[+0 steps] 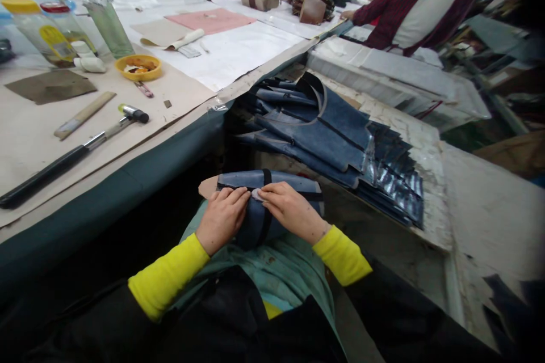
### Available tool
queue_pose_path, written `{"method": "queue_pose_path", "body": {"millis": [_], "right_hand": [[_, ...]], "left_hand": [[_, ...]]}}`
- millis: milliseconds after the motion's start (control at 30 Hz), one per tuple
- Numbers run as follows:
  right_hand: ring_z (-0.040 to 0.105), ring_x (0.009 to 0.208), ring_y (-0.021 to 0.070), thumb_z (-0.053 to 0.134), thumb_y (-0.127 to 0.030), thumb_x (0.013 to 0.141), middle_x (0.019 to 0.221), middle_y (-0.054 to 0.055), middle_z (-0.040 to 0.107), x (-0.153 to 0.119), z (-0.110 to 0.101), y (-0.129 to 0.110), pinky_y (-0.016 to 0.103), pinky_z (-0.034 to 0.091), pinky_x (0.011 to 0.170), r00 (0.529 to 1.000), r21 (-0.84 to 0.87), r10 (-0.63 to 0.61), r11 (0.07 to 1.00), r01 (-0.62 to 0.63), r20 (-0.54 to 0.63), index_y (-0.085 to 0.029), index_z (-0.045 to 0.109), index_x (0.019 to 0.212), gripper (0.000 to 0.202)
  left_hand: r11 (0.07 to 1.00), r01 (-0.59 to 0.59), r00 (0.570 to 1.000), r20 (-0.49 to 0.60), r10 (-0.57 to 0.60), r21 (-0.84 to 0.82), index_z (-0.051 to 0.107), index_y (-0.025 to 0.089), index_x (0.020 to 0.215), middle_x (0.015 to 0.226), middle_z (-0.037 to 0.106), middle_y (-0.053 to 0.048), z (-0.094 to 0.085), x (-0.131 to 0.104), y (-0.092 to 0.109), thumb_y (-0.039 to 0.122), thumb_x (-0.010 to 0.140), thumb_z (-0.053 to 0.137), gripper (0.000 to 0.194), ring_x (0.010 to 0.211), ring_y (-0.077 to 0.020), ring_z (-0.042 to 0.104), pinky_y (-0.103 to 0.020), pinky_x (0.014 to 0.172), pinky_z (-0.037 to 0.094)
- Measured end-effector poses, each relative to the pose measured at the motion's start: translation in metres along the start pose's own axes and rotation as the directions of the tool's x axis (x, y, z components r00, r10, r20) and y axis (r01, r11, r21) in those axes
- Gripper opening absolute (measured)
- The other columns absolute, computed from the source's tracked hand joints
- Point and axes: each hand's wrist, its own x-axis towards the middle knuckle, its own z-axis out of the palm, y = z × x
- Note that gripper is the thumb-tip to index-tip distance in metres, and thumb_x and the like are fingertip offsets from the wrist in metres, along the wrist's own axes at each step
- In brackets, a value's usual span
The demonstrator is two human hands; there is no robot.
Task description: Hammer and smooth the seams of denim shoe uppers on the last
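A dark blue leather piece (289, 180) with black bands lies over a rounded form on my lap, on a green apron (281, 266). A tan tip shows at its left end. My left hand (224, 215) rests on the piece, its fingers close together over the black band. My right hand (292, 210) pinches a small whitish object (257, 194) against the leather, just right of my left fingertips. What that object is cannot be made out.
Stacked blue leather pieces (336, 130) lie to the right on a board. On the table (187, 76) at the left are a hammer (80, 153), a yellow dish (138, 68), a wooden stick (85, 115) and jars. A person (421, 5) stands beyond a plastic-covered box (392, 76).
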Motion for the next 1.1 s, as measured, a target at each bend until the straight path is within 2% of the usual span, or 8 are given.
{"method": "queue_pose_path", "body": {"millis": [300,600,800,1100], "right_hand": [[0.051,0.100,0.0194,0.047,-0.017,0.089,0.106,0.008,0.061,0.019,0.003,-0.009,0.036,0.046,0.089,0.999,0.028,-0.025,0.999,0.024,0.028,-0.018,0.061,0.113,0.028],[0.050,0.101,0.0199,0.045,-0.019,0.090,0.106,0.009,0.060,0.037,0.010,-0.020,0.035,0.045,0.090,0.996,0.026,-0.066,0.998,0.065,0.054,-0.015,0.060,0.113,0.028],[0.050,0.101,0.0197,0.043,-0.019,0.091,0.108,0.009,0.060,0.052,0.014,-0.025,0.035,0.044,0.091,0.993,0.051,-0.088,0.995,0.085,0.079,-0.016,0.060,0.113,0.028],[0.050,0.099,0.0201,0.045,-0.019,0.090,0.107,0.009,0.060,0.074,0.025,-0.034,0.036,0.045,0.089,0.988,0.077,-0.118,0.991,0.111,0.098,-0.015,0.061,0.110,0.026]], "left_hand": [[0.987,0.158,0.984,-0.078,-0.157,-0.002,0.060,0.023,0.115,0.109,0.062,-0.009,-0.005,-0.012,-0.027,0.025,0.089,0.047,0.029,0.101,-0.0244,0.053,-0.039,0.082,0.040],[0.965,0.233,0.966,-0.088,-0.244,-0.124,0.059,0.023,0.115,0.119,0.056,-0.008,-0.006,-0.023,-0.046,0.029,0.088,0.050,0.029,0.107,-0.0236,0.050,-0.040,0.088,0.042],[0.946,0.193,0.967,-0.116,-0.229,-0.259,0.056,0.021,0.117,0.124,0.054,-0.007,0.000,-0.027,-0.053,0.029,0.088,0.050,0.030,0.114,-0.0225,0.046,-0.042,0.098,0.039],[0.922,0.195,0.961,-0.122,-0.248,-0.336,0.053,0.018,0.119,0.124,0.055,-0.008,0.002,-0.026,-0.057,0.029,0.086,0.053,0.035,0.113,-0.0227,0.046,-0.041,0.099,0.038]]}}
